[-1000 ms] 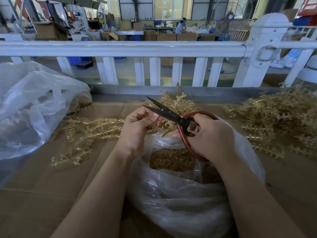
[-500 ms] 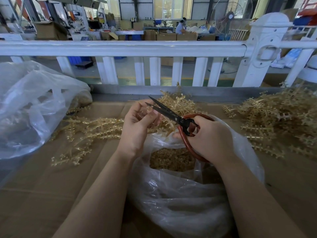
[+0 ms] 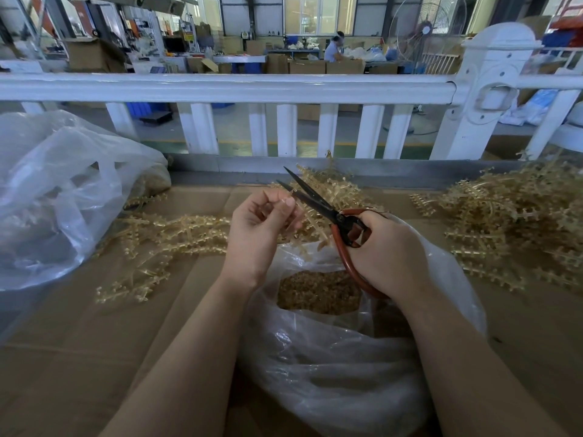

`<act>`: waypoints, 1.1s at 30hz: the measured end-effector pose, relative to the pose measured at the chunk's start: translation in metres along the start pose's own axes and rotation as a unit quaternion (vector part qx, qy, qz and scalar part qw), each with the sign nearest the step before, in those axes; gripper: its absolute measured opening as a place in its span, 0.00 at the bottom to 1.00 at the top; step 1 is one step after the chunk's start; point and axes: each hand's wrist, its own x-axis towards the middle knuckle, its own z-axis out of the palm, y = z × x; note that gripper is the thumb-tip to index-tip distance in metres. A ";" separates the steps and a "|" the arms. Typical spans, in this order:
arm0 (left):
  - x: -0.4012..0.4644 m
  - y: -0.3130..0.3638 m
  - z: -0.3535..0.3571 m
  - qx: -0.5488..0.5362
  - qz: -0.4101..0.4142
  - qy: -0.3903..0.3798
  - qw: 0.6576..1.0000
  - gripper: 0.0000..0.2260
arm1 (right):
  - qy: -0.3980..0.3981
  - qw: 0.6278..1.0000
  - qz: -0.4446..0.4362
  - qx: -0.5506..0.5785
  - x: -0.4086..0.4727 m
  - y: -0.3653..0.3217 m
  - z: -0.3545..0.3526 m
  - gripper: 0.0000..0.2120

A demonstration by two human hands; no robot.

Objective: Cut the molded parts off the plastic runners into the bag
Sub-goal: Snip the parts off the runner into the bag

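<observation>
My left hand (image 3: 262, 225) pinches a thin amber plastic runner (image 3: 310, 222) above the mouth of a clear plastic bag (image 3: 334, 367). My right hand (image 3: 388, 250) grips the red handles of black scissors (image 3: 315, 198). Their blades stand apart, with the tips by my left fingertips. Inside the bag lies a heap of small cut amber parts (image 3: 318, 291). The runner's lower end hangs over the bag's opening.
Loose amber runners (image 3: 164, 234) lie on the cardboard (image 3: 79, 357) to the left, and a big pile of runners (image 3: 517, 222) sits at the right. A large crumpled clear bag (image 3: 56, 197) fills the left side. A white railing (image 3: 227, 86) borders the far edge.
Both hands have risen a little and shifted away from me. The scissor blades have swung to a steeper angle and stand wider apart at the runner.
</observation>
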 end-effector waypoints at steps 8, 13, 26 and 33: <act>-0.001 0.001 0.001 0.013 -0.004 0.020 1.000 0.04 | -0.018 1.000 0.017 -0.009 0.002 0.002 0.002 0.19; 0.001 0.000 -0.001 -0.002 -0.028 0.032 0.999 0.12 | -0.001 0.999 0.041 0.027 0.002 0.001 0.003 0.15; -0.003 0.001 0.003 0.053 0.010 0.026 0.998 0.08 | 0.006 0.998 -0.051 0.028 -0.002 -0.003 -0.003 0.22; -0.003 0.001 0.003 0.076 0.018 0.007 0.997 0.10 | 0.018 0.998 -0.055 0.002 -0.002 -0.002 -0.002 0.21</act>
